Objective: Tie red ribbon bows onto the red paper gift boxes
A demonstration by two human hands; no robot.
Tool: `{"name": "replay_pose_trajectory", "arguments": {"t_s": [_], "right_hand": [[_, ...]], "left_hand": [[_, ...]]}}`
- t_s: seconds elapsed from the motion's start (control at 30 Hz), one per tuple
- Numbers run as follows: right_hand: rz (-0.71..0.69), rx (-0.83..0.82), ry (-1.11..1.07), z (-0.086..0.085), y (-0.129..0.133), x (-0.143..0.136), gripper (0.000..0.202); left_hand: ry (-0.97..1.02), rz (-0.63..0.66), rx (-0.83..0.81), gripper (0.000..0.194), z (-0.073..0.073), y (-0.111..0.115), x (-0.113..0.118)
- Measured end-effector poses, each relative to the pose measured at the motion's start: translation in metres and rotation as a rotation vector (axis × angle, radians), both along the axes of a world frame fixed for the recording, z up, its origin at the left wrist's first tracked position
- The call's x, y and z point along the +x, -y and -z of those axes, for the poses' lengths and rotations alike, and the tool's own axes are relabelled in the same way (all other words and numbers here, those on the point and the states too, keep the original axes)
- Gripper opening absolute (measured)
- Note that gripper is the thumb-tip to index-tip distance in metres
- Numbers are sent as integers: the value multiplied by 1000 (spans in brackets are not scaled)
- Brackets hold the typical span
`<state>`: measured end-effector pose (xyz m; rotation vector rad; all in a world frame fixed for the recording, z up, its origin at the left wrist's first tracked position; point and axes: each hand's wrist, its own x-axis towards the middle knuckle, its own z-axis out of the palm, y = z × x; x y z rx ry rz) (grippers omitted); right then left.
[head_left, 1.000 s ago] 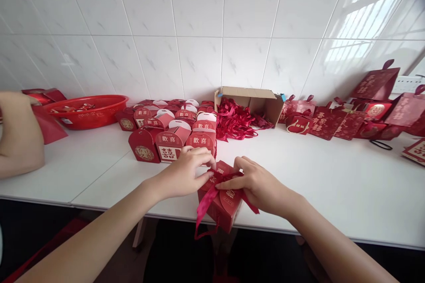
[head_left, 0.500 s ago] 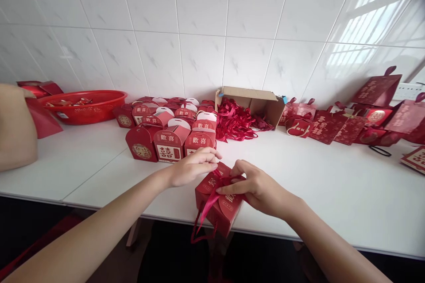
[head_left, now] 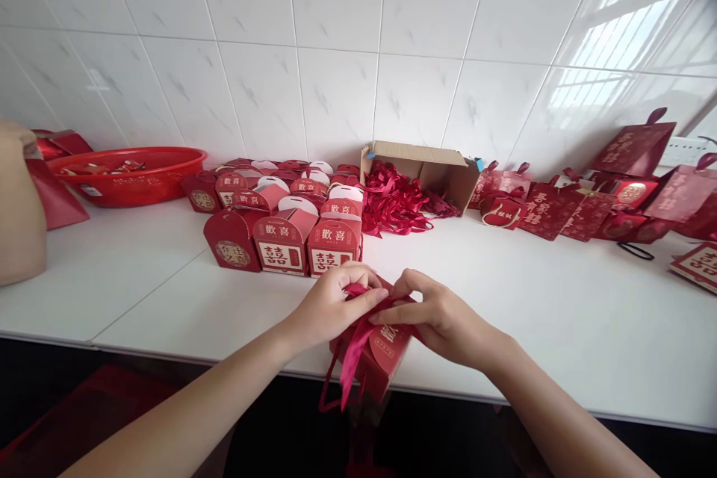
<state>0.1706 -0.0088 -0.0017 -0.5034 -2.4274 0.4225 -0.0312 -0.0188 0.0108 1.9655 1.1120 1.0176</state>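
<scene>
A red gift box with gold characters sits at the table's front edge, a cord handle hanging off its near side. Over its top runs a dark pink ribbon, one tail dangling toward me. My left hand pinches the ribbon between thumb and fingers at the box's upper left. From the other side, my right hand is closed on the ribbon too, its fingertips close to the box top. The exact crossing of the ribbon is partly hidden under my fingers.
Rows of red gift boxes stand just beyond my left hand. Behind them a cardboard box lies with a heap of ribbons. A red basin is at left, near another person's arm. Decorated bags line the right.
My left hand has gone from loosely spread fingers beside the box to a pinch on the ribbon. My right hand keeps its hold. The view has shifted slightly.
</scene>
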Motion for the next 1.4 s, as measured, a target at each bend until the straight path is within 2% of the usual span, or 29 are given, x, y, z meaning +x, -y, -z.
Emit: {"name": "replay_pose_trajectory", "arguments": {"t_s": [0.17,0.33,0.47,0.63,0.77,1.03,1.17,1.4], "right_hand": [[115,-184,-240,8,-4,1,9],[96,-450,-394,15,-7,1,14],[101,-562,-492,22,-6,3,19],[146,-486,-511,26,-5,1,18],[172,-386,-500,25,-5,0,16],[268,-311,-444,27,1,5,15],[341,-274,-471,31,5,6,19],[398,-322,-523,34,7,5,21]], "left_hand": [[27,-32,-19,23,1,2,2],[53,-28,-61,39,2,3,1],[81,-10,-81,49,7,1,-1],[148,1,-143,48,10,-1,-4],[185,-47,-188,35,7,2,-3],[181,-107,-190,12,8,3,-2],[157,-140,-236,13,6,6,-2],[159,-145,-263,14,6,10,-3]]}}
